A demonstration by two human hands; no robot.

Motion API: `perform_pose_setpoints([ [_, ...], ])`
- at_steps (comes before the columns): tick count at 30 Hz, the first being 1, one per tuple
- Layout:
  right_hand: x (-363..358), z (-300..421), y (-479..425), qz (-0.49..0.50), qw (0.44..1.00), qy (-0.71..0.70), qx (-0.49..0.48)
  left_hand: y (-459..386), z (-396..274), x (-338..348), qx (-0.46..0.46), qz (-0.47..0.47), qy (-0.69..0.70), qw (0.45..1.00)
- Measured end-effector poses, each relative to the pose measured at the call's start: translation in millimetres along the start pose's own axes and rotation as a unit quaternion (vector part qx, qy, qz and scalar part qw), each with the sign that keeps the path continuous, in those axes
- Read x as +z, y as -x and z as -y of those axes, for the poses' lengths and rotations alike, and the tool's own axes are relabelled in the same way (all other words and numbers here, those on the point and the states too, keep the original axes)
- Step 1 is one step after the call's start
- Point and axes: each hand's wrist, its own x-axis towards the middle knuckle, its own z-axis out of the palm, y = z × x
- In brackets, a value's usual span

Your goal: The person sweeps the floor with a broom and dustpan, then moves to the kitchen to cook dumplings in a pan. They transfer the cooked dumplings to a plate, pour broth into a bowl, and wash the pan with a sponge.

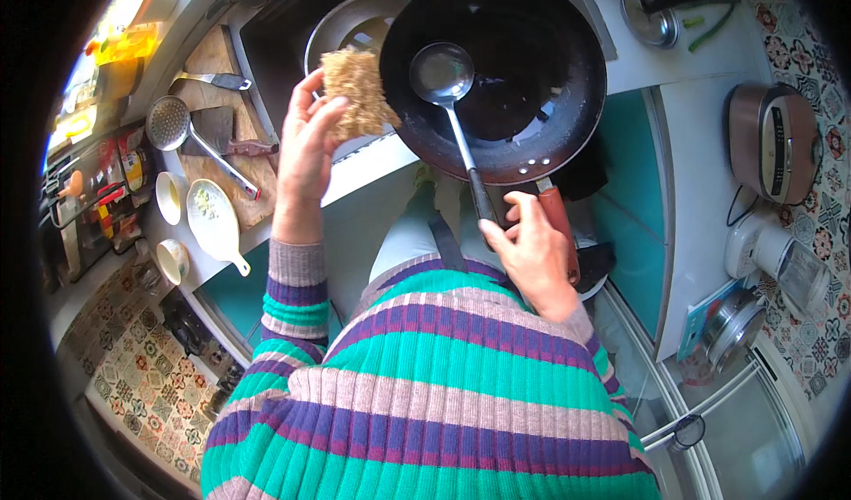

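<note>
My left hand (311, 134) grips a rough tan-brown block (358, 94), like a slab of dried fibrous food or a scrubbing pad; which one I cannot tell. It is held at the left rim of a black wok (532, 68). A steel ladle (442, 73) rests with its bowl inside the wok, its dark handle running towards me over the rim. At the end of that handle is my right hand (532, 250), fingers bent, beside the wok's red-brown handle (558, 217); its grip is partly hidden. Behind the block stands a second metal pan (356, 8) with liquid in it.
On the left, a wooden cutting board (256, 201) carries a cleaver (216, 134) and a skimmer (167, 123). Near it are a white handled dish (214, 217) and small bowls (173, 260). On the right stand a rice cooker (774, 142), a lidded jar (655, 26) and green stalks (713, 31).
</note>
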Motion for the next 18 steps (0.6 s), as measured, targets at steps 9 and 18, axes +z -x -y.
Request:
perform_pose_setpoints([
  [9, 11.7, -8.9, -18.7, 0.127, 0.882, -0.428, 0.153, -10.9, 4.4, -0.9, 0.027, 0.086, -0.105, 0.99],
  [18, -5.8, 0.3, 7.8, 0.056, 0.851, -0.494, 0.17, -37.7, 45.7, 80.2, 0.311, 0.109, -0.424, 0.844],
])
